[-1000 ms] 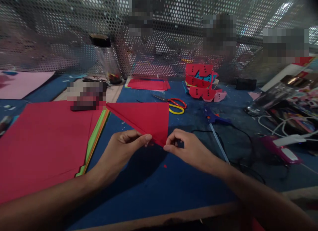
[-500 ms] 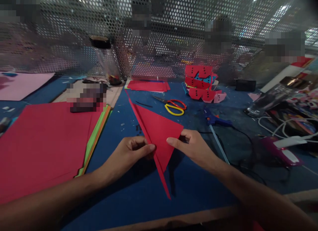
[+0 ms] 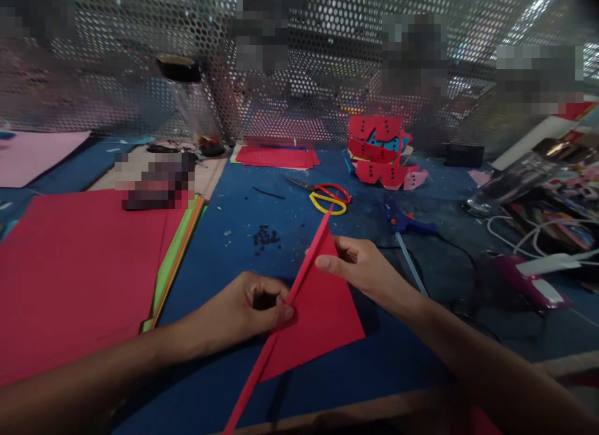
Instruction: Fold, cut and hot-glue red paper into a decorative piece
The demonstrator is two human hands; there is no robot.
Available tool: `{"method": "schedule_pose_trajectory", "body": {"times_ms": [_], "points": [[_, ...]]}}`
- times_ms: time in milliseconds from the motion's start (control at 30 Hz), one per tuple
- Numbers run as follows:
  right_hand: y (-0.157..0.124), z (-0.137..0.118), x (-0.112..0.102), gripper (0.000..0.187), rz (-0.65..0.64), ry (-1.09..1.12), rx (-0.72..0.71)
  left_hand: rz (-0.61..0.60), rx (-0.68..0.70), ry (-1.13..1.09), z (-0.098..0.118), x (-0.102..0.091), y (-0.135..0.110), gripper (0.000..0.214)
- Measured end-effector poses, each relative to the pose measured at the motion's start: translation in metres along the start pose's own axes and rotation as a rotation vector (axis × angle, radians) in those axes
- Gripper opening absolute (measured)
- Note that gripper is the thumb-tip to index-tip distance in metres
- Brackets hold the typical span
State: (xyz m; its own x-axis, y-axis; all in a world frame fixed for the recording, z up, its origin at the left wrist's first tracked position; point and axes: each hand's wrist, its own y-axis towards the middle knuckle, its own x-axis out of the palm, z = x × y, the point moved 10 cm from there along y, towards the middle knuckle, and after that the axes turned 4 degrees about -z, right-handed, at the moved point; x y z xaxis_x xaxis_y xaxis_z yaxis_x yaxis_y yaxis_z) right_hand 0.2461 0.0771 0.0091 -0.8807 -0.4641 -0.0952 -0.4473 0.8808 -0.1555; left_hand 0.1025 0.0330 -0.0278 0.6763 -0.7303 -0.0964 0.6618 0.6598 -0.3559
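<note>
A red paper triangle (image 3: 316, 310) with a narrow folded strip along its long edge is held above the blue table. My left hand (image 3: 257, 304) pinches that strip edge near its middle, thumb on top. At the paper's upper right side, my right hand (image 3: 355, 260) grips it between thumb and fingers, the fingertips hidden behind it. Beyond the paper's upper tip lie scissors (image 3: 327, 198) with one red and one yellow handle. A small cluster of black dots (image 3: 266, 236) rests on the table left of the paper.
A stack of red paper sheets (image 3: 88, 266) lies at the left, with a dark object (image 3: 159, 185) on its far edge. Cut red pieces (image 3: 379, 151) stand at the back. A blue glue gun (image 3: 405, 221) with its cord lies right. A glass jar (image 3: 191, 110) stands behind.
The red paper has turned clockwise, its upper tip swinging right toward the scissors and its lower end swinging left. My left hand has shifted slightly down. The black dots have come into view.
</note>
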Motion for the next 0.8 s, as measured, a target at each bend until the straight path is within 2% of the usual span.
{"method": "schedule_pose_trajectory", "body": {"times_ms": [133, 400, 667, 800], "points": [[0.000, 0.007, 0.004, 0.036, 0.006, 0.019, 0.026, -0.053, -0.025, -0.020, -0.008, 0.004, 0.000, 0.036], [-0.004, 0.002, -0.012, 0.032, 0.140, -0.005, -0.019, -0.023, 0.022, -0.093, -0.005, 0.002, 0.003, 0.023], [-0.004, 0.002, -0.024, 0.035, 0.236, -0.055, -0.027, 0.063, 0.018, -0.123, -0.004, -0.004, 0.003, 0.022], [-0.002, -0.008, -0.026, 0.036, 0.200, -0.200, -0.083, 0.166, 0.017, -0.128, -0.002, -0.013, 0.000, 0.032]]}}
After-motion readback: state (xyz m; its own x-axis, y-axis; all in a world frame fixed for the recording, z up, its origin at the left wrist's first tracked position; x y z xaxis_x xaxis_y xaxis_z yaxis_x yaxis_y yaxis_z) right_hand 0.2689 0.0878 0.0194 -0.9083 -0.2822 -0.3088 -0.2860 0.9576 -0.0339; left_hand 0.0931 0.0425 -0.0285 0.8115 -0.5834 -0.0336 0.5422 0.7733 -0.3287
